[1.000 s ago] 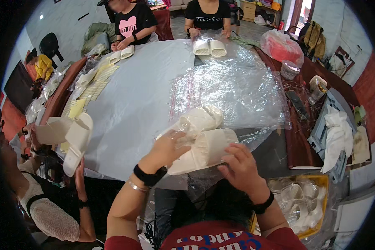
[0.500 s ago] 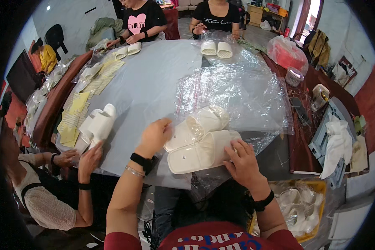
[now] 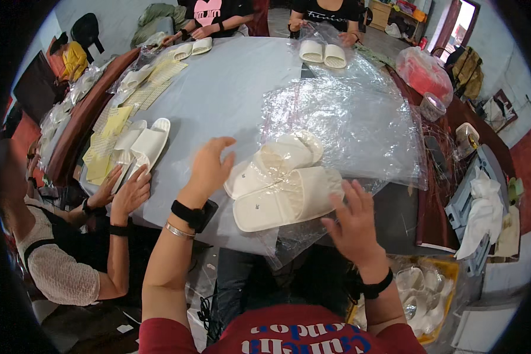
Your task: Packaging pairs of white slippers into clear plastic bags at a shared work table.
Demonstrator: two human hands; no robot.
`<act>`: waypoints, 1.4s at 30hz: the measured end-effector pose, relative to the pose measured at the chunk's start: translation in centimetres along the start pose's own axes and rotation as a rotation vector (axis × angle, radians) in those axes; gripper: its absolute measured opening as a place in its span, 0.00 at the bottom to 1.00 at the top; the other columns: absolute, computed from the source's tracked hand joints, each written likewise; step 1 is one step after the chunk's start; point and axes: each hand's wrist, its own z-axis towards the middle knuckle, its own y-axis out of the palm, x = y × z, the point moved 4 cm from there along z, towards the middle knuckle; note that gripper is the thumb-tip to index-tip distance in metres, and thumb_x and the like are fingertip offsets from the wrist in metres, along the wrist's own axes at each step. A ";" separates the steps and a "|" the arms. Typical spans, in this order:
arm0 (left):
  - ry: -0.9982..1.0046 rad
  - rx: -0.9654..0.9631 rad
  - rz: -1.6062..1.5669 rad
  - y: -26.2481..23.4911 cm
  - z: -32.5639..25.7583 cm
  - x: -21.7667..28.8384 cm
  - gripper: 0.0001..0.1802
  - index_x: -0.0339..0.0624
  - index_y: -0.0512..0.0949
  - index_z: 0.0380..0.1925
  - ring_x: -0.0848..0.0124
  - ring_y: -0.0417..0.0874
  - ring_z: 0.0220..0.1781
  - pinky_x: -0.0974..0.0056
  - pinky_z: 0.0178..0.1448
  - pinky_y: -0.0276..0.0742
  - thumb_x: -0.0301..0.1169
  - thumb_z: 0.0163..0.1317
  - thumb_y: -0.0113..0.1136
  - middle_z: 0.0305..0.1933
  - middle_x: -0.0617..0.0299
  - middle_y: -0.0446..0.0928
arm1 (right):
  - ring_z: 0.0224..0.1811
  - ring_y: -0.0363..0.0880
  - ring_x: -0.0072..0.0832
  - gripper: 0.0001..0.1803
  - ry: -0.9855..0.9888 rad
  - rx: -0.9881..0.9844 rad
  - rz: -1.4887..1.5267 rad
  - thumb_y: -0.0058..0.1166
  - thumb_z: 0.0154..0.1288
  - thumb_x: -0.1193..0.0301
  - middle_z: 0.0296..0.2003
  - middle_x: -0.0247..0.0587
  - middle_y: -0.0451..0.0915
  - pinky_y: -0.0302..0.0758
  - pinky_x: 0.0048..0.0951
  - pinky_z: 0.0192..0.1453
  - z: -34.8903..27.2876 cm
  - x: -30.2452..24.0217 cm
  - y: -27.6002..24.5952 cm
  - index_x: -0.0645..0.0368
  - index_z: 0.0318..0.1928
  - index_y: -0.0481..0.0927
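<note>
A pair of cream open-toed slippers (image 3: pixel 265 207) lies side by side in front of me, soles toward the left. Clear plastic lies around them and shines across their tops; whether they are fully inside a bag I cannot tell. My left hand (image 3: pixel 211 168) hovers left of the heels, thumb and fingers apart, holding nothing. Beside the toe end, my right hand (image 3: pixel 354 227) has its fingers spread and grips nothing; fingertip contact with the plastic is unclear.
Flat clear plastic bags (image 3: pixel 336 118) cover the table's (image 3: pixel 218 76) right half. A co-worker at left handles white slippers (image 3: pixel 150 141) beside yellow sheets (image 3: pixel 109 144). Two people work across the table with slippers (image 3: pixel 323 53). A yellow crate (image 3: pixel 448 289) of slippers stands low right.
Both my hands have drawn away from the slippers and spread their fingers. The co-worker's slippers have turned over on the left. The whole view has shifted slightly.
</note>
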 end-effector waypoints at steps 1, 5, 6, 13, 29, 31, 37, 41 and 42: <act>0.000 -0.086 -0.021 0.6 -0.3 0.6 0.20 0.39 0.75 0.53 0.54 0.81 0.50 0.57 0.54 0.76 0.28 0.60 0.60 0.50 0.49 0.80 | 0.68 0.60 0.56 0.29 0.005 0.006 -0.002 0.64 0.58 0.62 0.63 0.56 0.65 0.59 0.65 0.66 0.1 -0.8 0.4 0.54 0.60 0.73; -0.092 -0.379 0.066 3.2 -1.4 1.6 0.26 0.36 0.73 0.57 0.53 0.79 0.53 0.56 0.54 0.76 0.38 0.61 0.63 0.55 0.45 0.77 | 0.67 0.61 0.57 0.33 -0.081 -0.032 0.073 0.64 0.56 0.55 0.62 0.58 0.66 0.60 0.65 0.64 0.5 -3.5 2.1 0.55 0.60 0.72; 0.034 -0.358 0.146 3.3 -1.8 2.2 0.29 0.34 0.74 0.57 0.52 0.81 0.50 0.56 0.52 0.77 0.41 0.61 0.63 0.50 0.42 0.79 | 0.67 0.61 0.57 0.33 -0.048 -0.036 0.074 0.64 0.56 0.56 0.61 0.58 0.66 0.60 0.64 0.64 0.6 -3.4 2.4 0.56 0.60 0.72; -0.189 -0.813 -0.499 1.8 -3.9 3.9 0.22 0.33 0.78 0.48 0.70 0.81 0.31 0.65 0.38 0.77 0.42 0.65 0.62 0.32 0.59 0.82 | 0.64 0.65 0.57 0.31 -0.002 0.030 0.009 0.66 0.51 0.65 0.60 0.57 0.68 0.63 0.61 0.64 0.1 -0.3 0.4 0.59 0.57 0.73; -0.487 -0.314 -0.475 9.3 2.2 0.9 0.19 0.31 0.79 0.35 0.74 0.78 0.25 0.68 0.31 0.76 0.41 0.62 0.63 0.27 0.61 0.79 | 0.64 0.66 0.55 0.33 -0.015 0.054 -0.010 0.61 0.56 0.69 0.61 0.55 0.68 0.65 0.59 0.62 -1.6 0.8 1.5 0.55 0.63 0.68; -0.518 -0.338 -0.468 9.6 2.2 -0.4 0.18 0.31 0.78 0.39 0.75 0.79 0.27 0.70 0.31 0.76 0.38 0.63 0.64 0.30 0.61 0.79 | 0.64 0.66 0.54 0.33 -0.040 0.068 -0.023 0.61 0.56 0.69 0.61 0.56 0.67 0.65 0.59 0.62 -1.6 1.3 2.1 0.55 0.64 0.68; -0.334 -0.028 -0.336 6.1 2.7 2.9 0.16 0.34 0.77 0.44 0.68 0.81 0.41 0.63 0.45 0.79 0.34 0.62 0.64 0.42 0.53 0.80 | 0.66 0.63 0.56 0.35 -0.016 0.032 -0.035 0.62 0.57 0.65 0.63 0.58 0.65 0.63 0.60 0.64 -1.1 1.7 0.6 0.57 0.65 0.67; 0.188 -0.122 -0.162 4.7 2.5 9.3 0.19 0.39 0.76 0.51 0.54 0.76 0.56 0.56 0.59 0.73 0.34 0.62 0.64 0.54 0.47 0.76 | 0.68 0.60 0.59 0.39 -0.068 0.093 0.020 0.62 0.58 0.56 0.64 0.59 0.64 0.61 0.60 0.66 1.6 2.3 -1.2 0.59 0.66 0.65; 0.322 -0.195 -0.163 5.2 1.9 10.8 0.20 0.41 0.76 0.53 0.49 0.73 0.61 0.54 0.63 0.70 0.34 0.62 0.64 0.57 0.46 0.75 | 0.68 0.61 0.58 0.40 -0.076 0.086 -0.012 0.61 0.59 0.50 0.65 0.59 0.64 0.61 0.59 0.66 2.2 2.5 -1.4 0.60 0.65 0.67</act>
